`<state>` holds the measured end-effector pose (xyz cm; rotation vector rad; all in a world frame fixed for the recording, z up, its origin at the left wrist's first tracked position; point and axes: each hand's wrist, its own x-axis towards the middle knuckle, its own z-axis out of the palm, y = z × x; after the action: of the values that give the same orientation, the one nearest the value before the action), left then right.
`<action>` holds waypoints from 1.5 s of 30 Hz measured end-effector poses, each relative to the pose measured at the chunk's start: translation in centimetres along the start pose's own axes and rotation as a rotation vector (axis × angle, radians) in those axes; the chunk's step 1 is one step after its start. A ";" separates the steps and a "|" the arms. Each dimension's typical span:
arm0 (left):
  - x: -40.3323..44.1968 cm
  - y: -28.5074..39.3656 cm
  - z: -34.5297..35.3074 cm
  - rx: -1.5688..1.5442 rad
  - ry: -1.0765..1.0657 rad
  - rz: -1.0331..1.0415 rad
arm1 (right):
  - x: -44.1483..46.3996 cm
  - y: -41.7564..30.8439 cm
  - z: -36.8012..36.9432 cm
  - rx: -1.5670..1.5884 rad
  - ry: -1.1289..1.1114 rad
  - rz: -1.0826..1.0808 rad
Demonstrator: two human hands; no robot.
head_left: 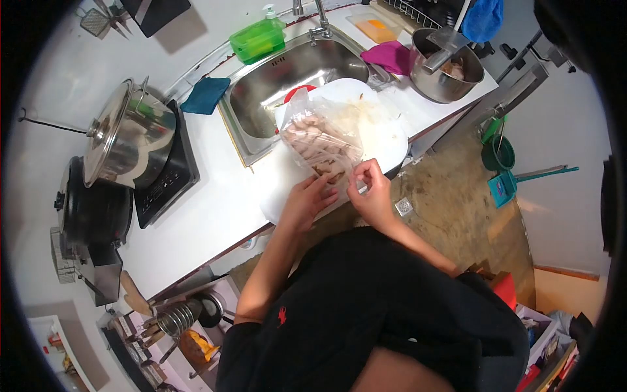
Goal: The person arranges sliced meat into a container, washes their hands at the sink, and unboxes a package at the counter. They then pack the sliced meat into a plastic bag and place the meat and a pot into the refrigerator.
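Observation:
A clear plastic bag (323,138) with several pale pieces of what looks like raw meat inside lies on a white cutting board (385,124) that overlaps the sink's near edge. My left hand (308,204) holds the bag's near edge, its fingers bent against the plastic. At the bag's near right corner, my right hand (371,191) pinches the plastic between thumb and fingers. Pale scraps and wet smears mark the board right of the bag.
Behind the board is a steel sink (261,98) with a faucet (320,26). A steel pot (447,75) stands at the right, beside a purple cloth (388,59). A lidded pot (134,137) sits on an induction cooker (171,176) at the left. A teal dustpan (503,188) rests on the floor.

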<state>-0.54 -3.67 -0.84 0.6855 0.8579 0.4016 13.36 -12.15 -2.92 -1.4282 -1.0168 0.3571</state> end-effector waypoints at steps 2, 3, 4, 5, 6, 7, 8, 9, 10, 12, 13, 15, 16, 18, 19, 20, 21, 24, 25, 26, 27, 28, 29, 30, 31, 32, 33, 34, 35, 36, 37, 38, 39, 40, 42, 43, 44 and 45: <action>0.0 -0.6 -0.3 -0.072 0.010 0.024 | 0.0 -0.5 -0.2 0.018 -0.053 -0.012; 0.2 -1.0 -0.5 -0.108 0.015 0.036 | 0.0 -1.2 -0.3 0.036 -0.103 -0.033; 0.4 -1.4 -0.7 -0.167 0.013 0.034 | 0.1 -1.7 -0.4 0.052 -0.153 -0.053; 0.7 -1.8 -0.8 -0.225 0.010 0.032 | 0.2 -2.1 -0.7 0.035 -0.189 -0.074; 0.8 -2.0 -0.6 -0.283 0.005 0.031 | 0.4 -2.4 -0.9 0.018 -0.223 -0.097; 0.8 -2.2 -0.4 -0.328 0.020 0.044 | 0.5 -2.6 -1.0 0.003 -0.258 -0.118; 0.7 -2.4 -0.2 -0.372 0.035 0.057 | 0.5 -2.5 -1.1 -0.031 -0.278 -0.147; 0.7 -2.5 0.0 -0.416 0.050 0.070 | 0.6 -2.3 -1.2 -0.065 -0.299 -0.176; 0.8 -2.6 0.1 -0.433 0.048 0.079 | 0.6 -2.1 -1.4 -0.100 -0.319 -0.204; 1.1 -2.7 0.5 -0.467 0.042 0.095 | 0.1 -2.2 -1.7 -0.029 -0.421 -0.114; 1.3 -2.9 0.1 -0.465 0.019 0.092 | -0.1 -2.2 -1.8 0.009 -0.469 -0.068; 1.8 -3.4 -0.7 -0.459 -0.026 0.084 | -0.4 -2.1 -1.8 0.033 -0.469 -0.066; 1.9 -3.6 -0.9 -0.447 -0.007 0.088 | -0.6 -2.1 -1.7 0.047 -0.471 -0.066; 1.9 -3.1 -0.8 -0.425 0.032 0.107 | -0.8 -1.3 -2.1 0.319 -0.337 0.189; 1.5 -2.7 -0.5 -0.405 0.031 0.121 | -0.9 -0.7 -2.2 0.454 -0.269 0.316; 1.1 -2.3 -0.3 -0.387 0.031 0.133 | -0.7 0.6 -2.1 0.684 -0.025 0.389; 0.4 -1.7 0.3 -0.369 0.030 0.143 | -0.1 1.4 -2.5 0.692 0.100 0.442; -1.1 -0.2 0.9 -0.338 0.014 0.151 | 1.5 2.4 -3.3 0.657 -0.180 0.550; -1.4 -0.1 1.0 -0.325 0.015 0.146 | 1.8 1.8 -3.4 0.701 -0.281 0.563; -1.6 0.1 1.0 -0.312 0.016 0.142 | 2.2 1.5 -3.3 0.745 -0.385 0.574; -1.7 0.3 0.9 -0.301 0.017 0.142 | 2.5 1.5 -3.3 0.732 -0.406 0.549; -1.8 0.4 0.8 -0.302 -0.009 0.140 | 2.8 1.6 -3.3 0.719 -0.430 0.523; -1.9 0.6 0.6 -0.303 -0.031 0.139 | 3.0 1.6 -3.2 0.708 -0.457 0.498; -2.0 0.6 0.5 -0.304 -0.054 0.136 | 3.0 1.3 -3.0 0.670 -0.434 0.473; -2.2 0.7 0.5 -0.317 -0.049 0.148 | 3.1 0.8 -2.9 0.629 -0.408 0.448; -2.4 0.8 0.7 -0.331 -0.044 0.160 | 3.1 0.4 -2.9 0.588 -0.382 0.423; -2.5 0.8 0.8 -0.344 -0.040 0.172 | 3.2 0.1 -2.9 0.483 -0.368 0.392; -2.3 0.5 0.4 -0.353 -0.010 0.179 | 3.2 -0.1 -2.9 0.377 -0.353 0.361; -1.8 0.0 -0.2 -0.362 0.020 0.186 | 3.2 -0.2 -2.8 0.272 -0.336 0.329; -1.8 -0.1 -0.3 -0.371 0.048 0.192 | 3.1 0.0 -2.6 0.274 -0.294 0.306; -1.9 -0.1 -0.3 -0.369 0.053 0.206 | 3.0 0.3 -2.2 0.276 -0.253 0.281; -2.1 -0.1 -0.2 -0.367 0.059 0.221 | 3.0 0.6 -1.8 0.279 -0.213 0.257; -2.4 0.1 0.0 -0.365 0.065 0.235 | 3.0 1.0 -1.8 0.251 -0.168 0.271; -2.8 0.4 0.2 -0.414 0.085 0.247 | 3.0 1.4 -2.0 0.222 -0.120 0.284; -3.3 1.4 -0.1 -0.509 0.124 0.269 | 3.2 3.1 -3.4 0.196 -0.055 0.332; -3.1 1.8 -0.4 -0.470 0.088 0.347 | 3.6 3.9 -4.6 0.198 -0.045 0.364; -3.0 2.2 -0.9 -0.433 0.057 0.426 | 3.8 4.5 -5.5 0.204 -0.086 0.349; -3.3 2.5 -1.6 -0.391 0.026 0.496 | 3.9 3.3 -5.5 0.274 -0.122 0.365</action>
<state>-3.87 -3.17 1.95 0.5218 0.6003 0.9978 20.86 -12.19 -3.62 -1.3487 -0.7653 0.8271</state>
